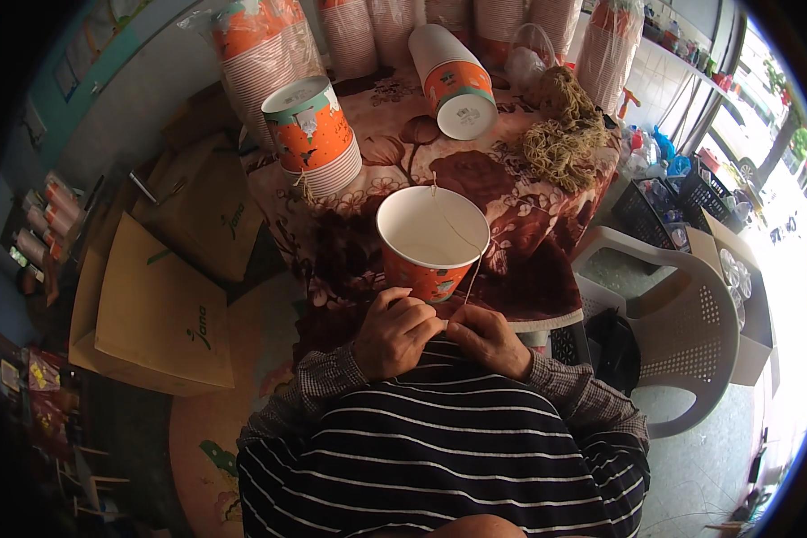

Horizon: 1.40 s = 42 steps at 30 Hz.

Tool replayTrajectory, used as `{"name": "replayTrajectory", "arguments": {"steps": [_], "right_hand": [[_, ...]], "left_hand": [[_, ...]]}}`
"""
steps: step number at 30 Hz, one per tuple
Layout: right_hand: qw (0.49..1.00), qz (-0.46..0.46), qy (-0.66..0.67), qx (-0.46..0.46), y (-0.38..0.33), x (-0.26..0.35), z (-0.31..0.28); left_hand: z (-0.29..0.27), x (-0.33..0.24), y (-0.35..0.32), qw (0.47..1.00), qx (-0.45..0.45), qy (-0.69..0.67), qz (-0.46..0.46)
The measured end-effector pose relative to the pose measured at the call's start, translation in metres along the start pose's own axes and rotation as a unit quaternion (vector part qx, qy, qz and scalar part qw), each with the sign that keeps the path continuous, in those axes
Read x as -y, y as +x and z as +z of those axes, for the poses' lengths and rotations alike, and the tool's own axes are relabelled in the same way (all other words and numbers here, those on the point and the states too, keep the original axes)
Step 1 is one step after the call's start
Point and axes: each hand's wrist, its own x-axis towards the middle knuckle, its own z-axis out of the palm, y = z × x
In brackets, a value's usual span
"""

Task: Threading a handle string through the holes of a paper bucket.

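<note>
Floral-clothed counter (511, 193) stacked with paper cups (318, 134), open orange paper bucket (432, 242) set at its edge, thin string (472, 273) pinched by both grips, left hand (402, 330) and right hand (489, 336) closed together.

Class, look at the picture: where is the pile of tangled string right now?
In the head view, the pile of tangled string lies on the flowered tablecloth at the table's far right, beside the tipped-over paper bucket.

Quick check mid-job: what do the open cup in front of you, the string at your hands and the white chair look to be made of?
The open cup looks like paper: matte white inside, printed orange outside, thin rolled rim. The string looks like thin tan twine, likely natural fibre, matching the frayed bundle on the table. The white chair looks like moulded plastic: smooth, one piece, perforated back.
</note>
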Motion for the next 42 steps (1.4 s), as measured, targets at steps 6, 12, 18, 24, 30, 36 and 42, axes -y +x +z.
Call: {"name": "replayTrajectory", "arguments": {"steps": [6, 12, 18, 24, 30, 36, 42], "right_hand": [[1.000, 0.009, 0.018, -0.012, 0.001, -0.003, -0.003], [0.999, -0.007, -0.013, -0.035, -0.002, -0.001, 0.001], [0.998, -0.011, -0.042, -0.039, -0.003, -0.001, 0.001], [0.998, -0.014, -0.052, -0.038, -0.002, 0.000, 0.001], [0.998, -0.017, -0.051, -0.022, -0.001, 0.007, -0.005], [0.997, -0.019, -0.060, -0.054, 0.000, 0.004, -0.004], [0.992, -0.036, -0.096, -0.067, -0.002, 0.006, -0.001]], "left_hand": [[-0.001, 0.000, 0.001, 1.000, -0.004, 0.004, -0.011], [-0.003, -0.001, 0.004, 1.000, -0.007, 0.002, -0.010], [-0.002, 0.000, 0.003, 1.000, -0.015, -0.013, 0.000], [-0.001, 0.001, 0.002, 1.000, -0.014, -0.017, 0.004], [-0.001, 0.003, 0.002, 1.000, -0.015, -0.018, 0.004], [-0.001, 0.002, 0.002, 1.000, -0.019, -0.015, 0.002], [0.000, 0.003, 0.001, 1.000, -0.017, -0.003, -0.006]]}}
